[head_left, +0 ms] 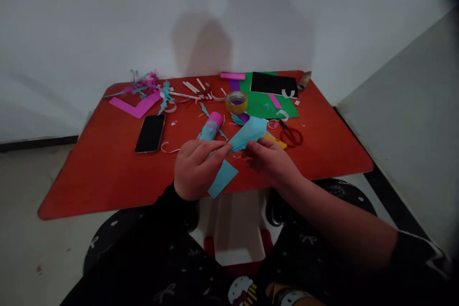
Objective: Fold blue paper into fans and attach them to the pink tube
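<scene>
Between my two hands is a piece of light blue paper (252,129), held above the near part of the red table. My left hand (198,166) pinches its left end between thumb and fingers. On the right, my right hand (267,157) grips the lower edge with thumb and fingertips. Under and beside my left hand, a second light blue paper piece (223,179) reaches past the table's front edge. Just behind my left hand lies a pink and blue paper-covered tube (211,125), its lower end hidden by the hand.
On the red table (107,177) lie a black phone (150,133), a tape roll (236,102), red-handled scissors (292,136) and a yellow tool (274,141). Green paper (256,106), a black sheet (273,83), pink paper (138,108) and several scraps spread toward the wall.
</scene>
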Motion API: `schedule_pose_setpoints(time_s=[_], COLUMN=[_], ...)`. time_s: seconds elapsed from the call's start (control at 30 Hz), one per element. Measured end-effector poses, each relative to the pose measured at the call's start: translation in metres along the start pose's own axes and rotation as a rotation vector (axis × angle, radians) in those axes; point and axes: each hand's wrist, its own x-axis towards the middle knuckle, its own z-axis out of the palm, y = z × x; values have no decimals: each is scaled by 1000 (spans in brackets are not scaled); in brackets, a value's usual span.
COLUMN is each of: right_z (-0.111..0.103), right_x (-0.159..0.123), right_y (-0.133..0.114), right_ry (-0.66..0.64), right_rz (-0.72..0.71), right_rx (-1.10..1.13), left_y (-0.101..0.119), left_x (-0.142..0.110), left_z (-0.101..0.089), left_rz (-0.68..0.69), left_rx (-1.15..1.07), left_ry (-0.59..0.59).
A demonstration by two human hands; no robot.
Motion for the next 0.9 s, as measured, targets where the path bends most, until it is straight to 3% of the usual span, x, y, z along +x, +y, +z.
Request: schedule_pose_setpoints(time_s=[0.07, 0.13, 0.3, 0.43, 0.53, 0.63, 0.73, 0.9], right_z=[-2, -5, -5, 0, 3, 5, 6, 5], right_x=[2, 5, 7, 5, 5, 6, 7, 10], right_y=[0, 1, 8, 15, 19, 22, 22, 15], right_ry=[26, 51, 89, 96, 90, 94, 96, 76], right_rz=[-42, -101, -206, -255, -267, -274, -277, -273], right_rx=[-41, -103, -161, -109, -145, -188, -213, -388], left_y=[1, 3, 18, 40, 49, 47, 41, 35], left_x=[1, 2, 0, -1, 2, 5, 6, 3], left_z=[1, 4, 12, 17, 19, 19, 18, 20], left_rz=[-116, -318, -840, -975, -1082, -1048, -1008, -1107], left_rx=[-73, -228, -905, -1248, -1197, -1071, -951, -938], left_ry=[-37, -67, -127, -113, -77, -14, -26, -24])
